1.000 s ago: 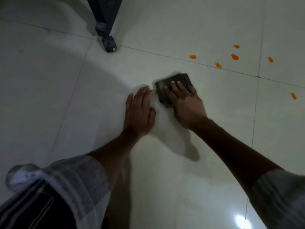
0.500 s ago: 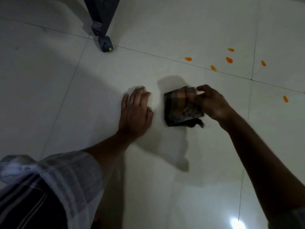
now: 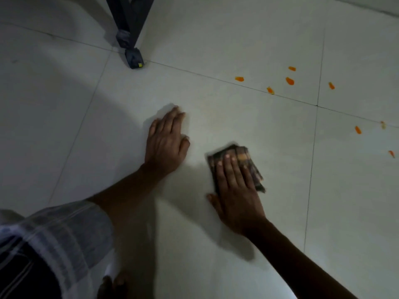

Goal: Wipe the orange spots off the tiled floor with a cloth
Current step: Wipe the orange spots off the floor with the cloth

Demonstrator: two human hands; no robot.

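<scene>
A dark checked cloth, folded small and smeared with orange on top, lies flat on the pale tiled floor. My right hand presses down on it with fingers spread over its near half. To the left, my left hand rests palm-down on the bare tile, holding nothing. Several orange spots remain farther right: one by the grout line, another beyond it, one on the right tile.
A dark metal furniture leg with a capped foot stands at the back left. Grout lines cross the floor. My knee in checked fabric fills the lower left, with a bare foot at the bottom edge.
The right hand lifted and turned the cloth over, then laid it down nearer and more to the right, pressing on it again. The left hand stayed planted on the tile.
</scene>
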